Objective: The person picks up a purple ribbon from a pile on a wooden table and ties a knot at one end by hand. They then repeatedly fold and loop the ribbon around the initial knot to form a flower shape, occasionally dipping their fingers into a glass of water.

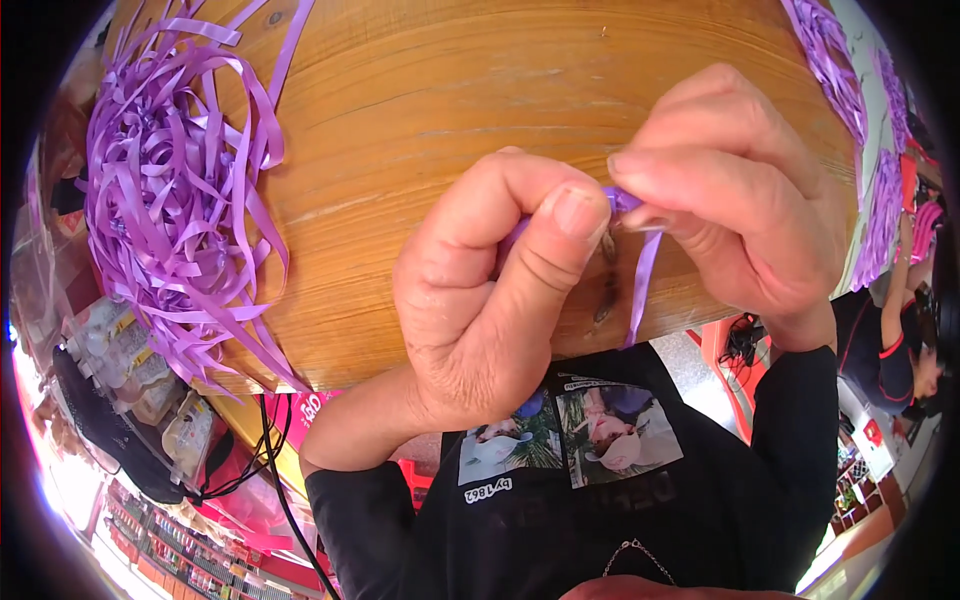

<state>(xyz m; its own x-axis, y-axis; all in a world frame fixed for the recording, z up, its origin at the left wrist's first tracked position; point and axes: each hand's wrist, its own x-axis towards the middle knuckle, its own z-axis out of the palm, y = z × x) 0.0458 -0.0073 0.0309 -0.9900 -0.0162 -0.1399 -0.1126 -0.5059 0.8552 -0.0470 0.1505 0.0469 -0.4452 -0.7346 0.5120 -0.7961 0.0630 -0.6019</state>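
Note:
Between my two hands, above the near part of the wooden table [420,110], is a purple ribbon [645,285]. My left hand [490,280] is closed, with the thumb pressed against the curled fingers, and pinches the ribbon. Close beside it, my right hand [745,190] pinches the same ribbon between thumb and fingertips. A small bunched bit of ribbon shows between the fingertips, perhaps a knot or loop. One loose end hangs down below the right fingers. The rest of the ribbon is hidden inside my left hand.
A large tangled heap of purple ribbons [170,190] lies on the table's left side. More purple ribbons [830,60] hang at the right edge. Below the left edge are a dark bag [110,430] and a black cable [275,480]. Another person [890,340] is at the far right.

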